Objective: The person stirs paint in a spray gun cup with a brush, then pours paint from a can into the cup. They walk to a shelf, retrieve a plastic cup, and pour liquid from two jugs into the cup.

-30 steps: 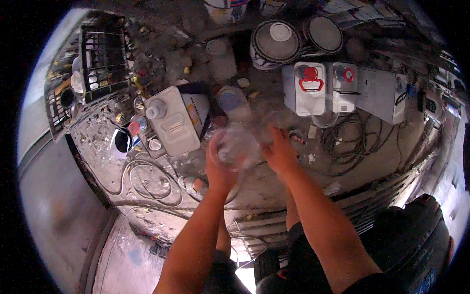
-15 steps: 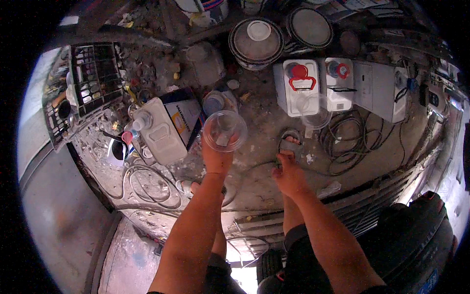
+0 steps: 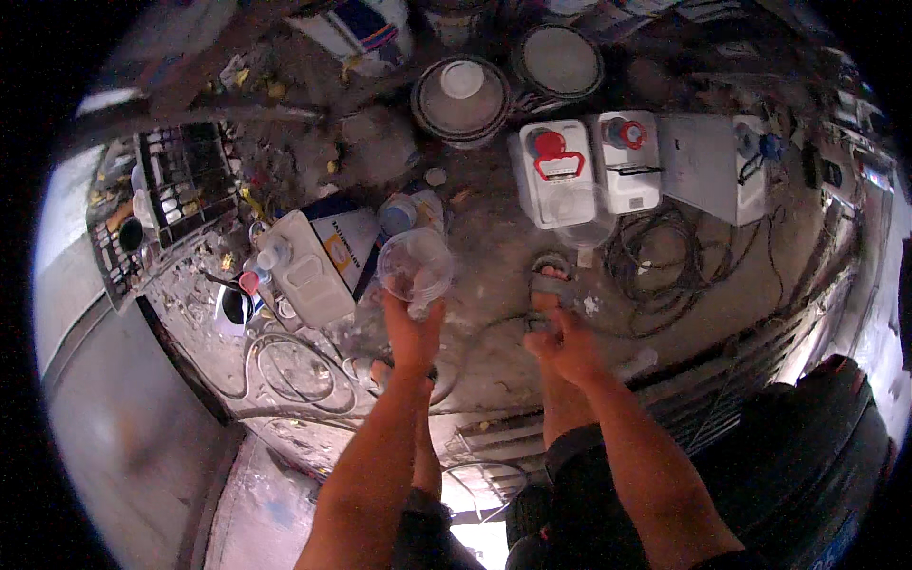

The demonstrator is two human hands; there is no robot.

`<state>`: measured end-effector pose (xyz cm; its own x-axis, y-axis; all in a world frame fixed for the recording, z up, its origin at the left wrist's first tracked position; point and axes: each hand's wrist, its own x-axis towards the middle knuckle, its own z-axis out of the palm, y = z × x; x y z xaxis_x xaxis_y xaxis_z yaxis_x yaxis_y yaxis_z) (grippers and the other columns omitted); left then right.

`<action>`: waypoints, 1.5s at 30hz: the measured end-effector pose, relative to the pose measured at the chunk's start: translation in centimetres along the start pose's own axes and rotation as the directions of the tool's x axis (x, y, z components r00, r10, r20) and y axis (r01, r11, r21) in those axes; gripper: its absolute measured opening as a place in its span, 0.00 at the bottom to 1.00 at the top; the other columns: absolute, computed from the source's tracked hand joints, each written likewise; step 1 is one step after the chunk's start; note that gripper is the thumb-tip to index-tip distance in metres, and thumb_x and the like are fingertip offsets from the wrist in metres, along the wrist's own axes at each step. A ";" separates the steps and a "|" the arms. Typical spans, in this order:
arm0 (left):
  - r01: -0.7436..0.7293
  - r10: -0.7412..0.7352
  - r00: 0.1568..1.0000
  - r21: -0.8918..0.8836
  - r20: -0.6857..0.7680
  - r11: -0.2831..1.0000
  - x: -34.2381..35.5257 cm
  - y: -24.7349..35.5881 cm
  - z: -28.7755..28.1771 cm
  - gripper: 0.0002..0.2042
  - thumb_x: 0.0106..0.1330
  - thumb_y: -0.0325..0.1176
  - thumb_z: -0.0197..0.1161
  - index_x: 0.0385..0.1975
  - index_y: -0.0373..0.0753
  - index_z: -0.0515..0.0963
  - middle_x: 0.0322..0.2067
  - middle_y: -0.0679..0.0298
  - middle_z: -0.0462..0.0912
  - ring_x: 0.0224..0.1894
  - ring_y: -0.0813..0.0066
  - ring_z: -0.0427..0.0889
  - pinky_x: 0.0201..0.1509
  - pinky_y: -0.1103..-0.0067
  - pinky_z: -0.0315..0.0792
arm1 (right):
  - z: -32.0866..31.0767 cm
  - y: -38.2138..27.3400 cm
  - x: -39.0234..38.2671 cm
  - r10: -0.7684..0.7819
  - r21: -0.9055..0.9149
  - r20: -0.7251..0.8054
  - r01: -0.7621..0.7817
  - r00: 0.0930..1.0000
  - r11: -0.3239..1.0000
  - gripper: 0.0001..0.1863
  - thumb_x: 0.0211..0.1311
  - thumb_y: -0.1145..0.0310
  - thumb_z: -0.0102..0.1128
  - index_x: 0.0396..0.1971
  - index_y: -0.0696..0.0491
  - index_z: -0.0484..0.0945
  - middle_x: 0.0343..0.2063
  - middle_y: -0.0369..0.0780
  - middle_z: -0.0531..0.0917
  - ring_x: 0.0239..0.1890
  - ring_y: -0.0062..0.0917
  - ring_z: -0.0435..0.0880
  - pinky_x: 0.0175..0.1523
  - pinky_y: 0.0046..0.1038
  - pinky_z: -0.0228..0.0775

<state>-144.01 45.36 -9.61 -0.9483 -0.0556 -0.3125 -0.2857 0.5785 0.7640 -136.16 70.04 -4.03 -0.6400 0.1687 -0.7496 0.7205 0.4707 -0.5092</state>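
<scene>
My left hand (image 3: 411, 328) is closed round the lower part of a clear round plastic tub (image 3: 418, 261), holding it up off the floor. A bottle with a pale blue-grey cap (image 3: 399, 214) lies just beyond the tub. My right hand (image 3: 560, 350) hovers below my sandalled right foot (image 3: 551, 275), its fingers curled in and a little blurred. Whether it holds anything is hidden. Against the front of a white jerrycan with a red cap and handle (image 3: 556, 176) rests a second clear round plastic piece (image 3: 579, 218).
A pale metal can (image 3: 309, 271) lies at the left beside a hose coil (image 3: 294, 366). Another white jerrycan (image 3: 629, 176) and a larger pale box-shaped can (image 3: 708, 161) stand at the right. Lidded pails (image 3: 463, 104) stand behind. Black cable (image 3: 665, 261) lies coiled at right, near slatted metal (image 3: 665, 408).
The view has shifted slightly. My left hand has moved a little left with the tub, which now tilts so the fingers show through it. My right hand has dropped slightly.
</scene>
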 end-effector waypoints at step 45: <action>-0.243 -0.397 0.449 0.537 0.801 0.808 -21.4 11.3 -7.1 0.23 0.61 0.44 0.59 0.52 0.34 0.70 0.44 0.44 0.78 0.48 0.48 0.77 0.52 0.62 0.72 | -33.4 -0.9 9.4 -0.104 -0.500 -0.505 -0.193 0.857 0.844 0.59 0.39 0.45 0.71 0.70 0.46 0.45 0.68 0.56 0.47 0.69 0.53 0.47 0.68 0.50 0.45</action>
<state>-127.90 47.30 9.78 -0.2016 0.3971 -0.8954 0.0738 0.9177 0.3904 -151.70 100.11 3.50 -0.7579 0.5332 -0.3759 0.5981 0.7980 -0.0739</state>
